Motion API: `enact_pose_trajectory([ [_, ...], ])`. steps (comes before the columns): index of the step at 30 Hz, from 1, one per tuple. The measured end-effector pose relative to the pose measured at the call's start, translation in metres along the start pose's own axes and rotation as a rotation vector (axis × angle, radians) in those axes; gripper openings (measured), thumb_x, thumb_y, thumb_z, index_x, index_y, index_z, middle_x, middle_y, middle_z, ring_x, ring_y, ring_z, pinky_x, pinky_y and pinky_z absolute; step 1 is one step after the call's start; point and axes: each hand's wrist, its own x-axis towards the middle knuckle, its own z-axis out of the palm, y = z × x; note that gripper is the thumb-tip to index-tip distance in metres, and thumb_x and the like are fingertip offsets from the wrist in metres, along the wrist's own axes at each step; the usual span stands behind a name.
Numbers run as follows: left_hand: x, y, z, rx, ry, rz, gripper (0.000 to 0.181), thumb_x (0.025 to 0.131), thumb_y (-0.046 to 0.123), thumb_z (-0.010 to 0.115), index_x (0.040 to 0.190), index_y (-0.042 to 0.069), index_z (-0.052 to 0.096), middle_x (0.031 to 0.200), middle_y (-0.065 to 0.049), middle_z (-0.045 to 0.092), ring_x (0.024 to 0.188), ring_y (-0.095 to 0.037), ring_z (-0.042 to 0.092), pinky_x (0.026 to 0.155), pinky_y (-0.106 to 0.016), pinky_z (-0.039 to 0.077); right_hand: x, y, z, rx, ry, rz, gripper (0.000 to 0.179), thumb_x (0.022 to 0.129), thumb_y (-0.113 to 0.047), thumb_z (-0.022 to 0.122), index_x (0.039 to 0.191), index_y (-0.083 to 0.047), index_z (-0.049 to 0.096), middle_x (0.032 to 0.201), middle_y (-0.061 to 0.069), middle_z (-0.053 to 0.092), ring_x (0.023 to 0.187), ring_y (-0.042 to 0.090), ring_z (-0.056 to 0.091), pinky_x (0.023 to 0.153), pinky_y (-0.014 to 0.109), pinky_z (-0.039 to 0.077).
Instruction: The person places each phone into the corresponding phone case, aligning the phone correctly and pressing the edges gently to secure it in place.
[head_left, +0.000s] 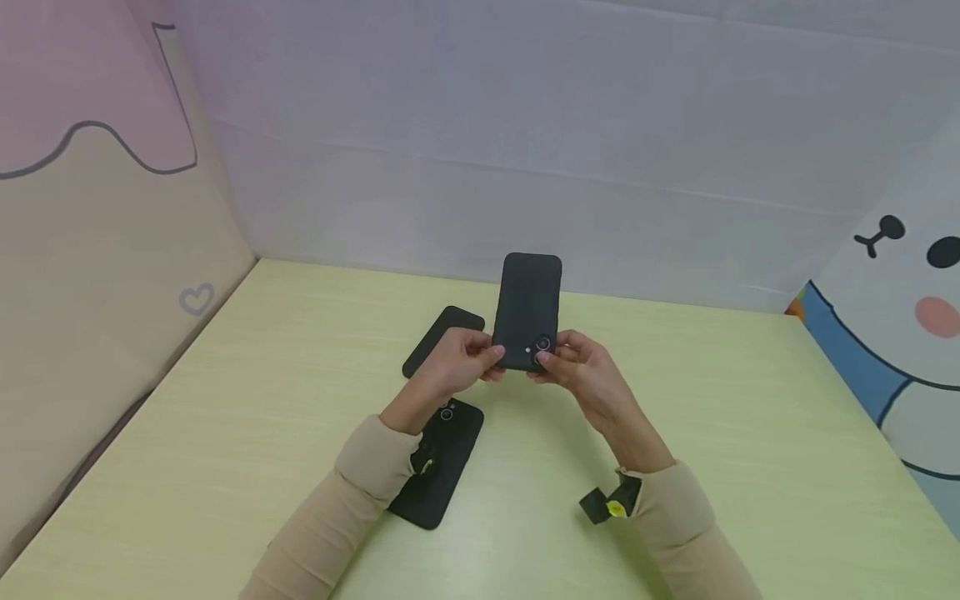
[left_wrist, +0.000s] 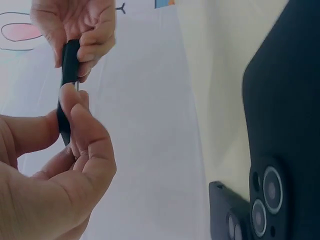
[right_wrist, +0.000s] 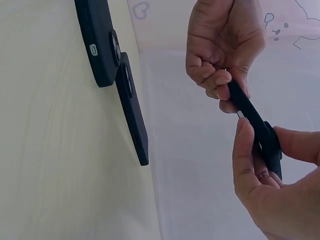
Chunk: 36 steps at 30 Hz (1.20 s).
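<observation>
Both hands hold a black smartphone [head_left: 528, 304] above the table, its back with the round camera lenses turned up toward the head camera. The left hand [head_left: 457, 364] pinches its lower left corner, thumb on the back and fingers underneath. At the lower right corner the right hand [head_left: 592, 379] grips it, thumb beside the lenses. Seen nearly edge-on in the right wrist view, the phone [right_wrist: 250, 110] has a thin pale line along one side near the fingertips. A second black phone [head_left: 438, 337] lies behind the left hand, and a larger black phone [head_left: 450, 471] is partly hidden under the left forearm.
The pale yellow-green table [head_left: 750, 433] runs back to a whitish cloth wall [head_left: 600, 150]. Printed cloth panels [head_left: 97, 275] stand at the left and right. A small black device [head_left: 611, 502] is worn at the right sleeve's cuff.
</observation>
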Motion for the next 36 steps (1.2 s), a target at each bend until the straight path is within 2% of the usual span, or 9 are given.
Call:
enact_pose_trajectory([
  [9,0.001,0.000,-0.003,-0.004,-0.010,0.016,0.018,0.091,0.011,0.055,0.100,-0.004,0.060,0.085,-0.013,0.063,0.071,-0.013,0.065,0.076,-0.032,0.052,0.000,0.001,0.000,0.025,-0.021,0.014,0.012,0.090,-0.002,0.054,0.099,0.002,0.047,0.085,-0.005,0.068,0.077,0.011,0.066,0.078,0.025,0.052],
  [14,0.002,0.001,-0.006,-0.003,-0.017,0.007,0.019,0.093,0.011,0.052,0.103,-0.004,0.058,0.085,-0.012,0.062,0.071,-0.012,0.062,0.078,-0.032,0.052,0.001,0.001,0.000,0.008,-0.017,0.003,0.029,0.090,-0.005,0.055,0.114,0.009,0.046,0.086,-0.005,0.066,0.079,0.010,0.065,0.080,0.026,0.051],
  [17,0.002,0.001,-0.008,-0.009,-0.041,0.004,0.024,0.093,0.011,0.051,0.112,-0.003,0.056,0.089,-0.012,0.062,0.072,-0.011,0.061,0.080,-0.032,0.051,0.001,0.000,-0.001,0.023,0.018,0.000,0.035,0.091,-0.006,0.054,0.121,0.008,0.043,0.083,-0.007,0.066,0.078,0.008,0.064,0.080,0.025,0.050],
  [21,0.002,0.001,-0.010,0.030,-0.095,0.010,0.022,0.094,0.011,0.050,0.110,-0.002,0.057,0.087,-0.009,0.061,0.073,-0.011,0.059,0.079,-0.029,0.050,0.002,-0.001,-0.004,0.103,0.071,-0.008,0.025,0.092,-0.004,0.051,0.115,0.005,0.046,0.078,-0.008,0.067,0.075,0.006,0.063,0.076,0.023,0.050],
  [24,0.002,0.001,-0.011,0.050,-0.133,0.013,0.021,0.095,0.014,0.049,0.106,-0.001,0.058,0.083,-0.006,0.059,0.075,-0.012,0.057,0.080,-0.028,0.049,0.003,-0.001,-0.005,0.160,0.079,-0.004,0.016,0.092,-0.001,0.049,0.107,0.003,0.047,0.077,-0.008,0.067,0.073,0.006,0.063,0.074,0.022,0.050],
  [30,0.000,0.003,-0.012,-0.046,-0.168,0.002,0.028,0.097,0.018,0.044,0.113,-0.001,0.056,0.093,-0.010,0.060,0.084,-0.014,0.060,0.086,-0.030,0.049,0.003,-0.002,-0.004,0.259,0.103,0.040,0.008,0.092,0.001,0.049,0.099,0.000,0.050,0.075,-0.006,0.067,0.072,0.006,0.063,0.074,0.021,0.050],
  [33,0.000,0.003,-0.010,-0.131,-0.173,-0.007,0.031,0.098,0.020,0.042,0.117,-0.002,0.054,0.102,-0.016,0.061,0.089,-0.018,0.064,0.086,-0.030,0.050,0.002,-0.001,-0.003,0.272,0.125,0.045,0.008,0.091,0.001,0.050,0.099,0.000,0.051,0.075,-0.006,0.067,0.072,0.006,0.063,0.074,0.021,0.049],
  [36,0.001,0.002,-0.006,-0.205,-0.163,-0.013,0.031,0.098,0.020,0.043,0.115,-0.003,0.052,0.103,-0.019,0.061,0.091,-0.024,0.065,0.083,-0.031,0.051,0.002,-0.001,-0.002,0.262,0.142,0.043,0.009,0.091,0.000,0.051,0.100,0.000,0.050,0.075,-0.006,0.067,0.072,0.006,0.062,0.075,0.021,0.049],
])
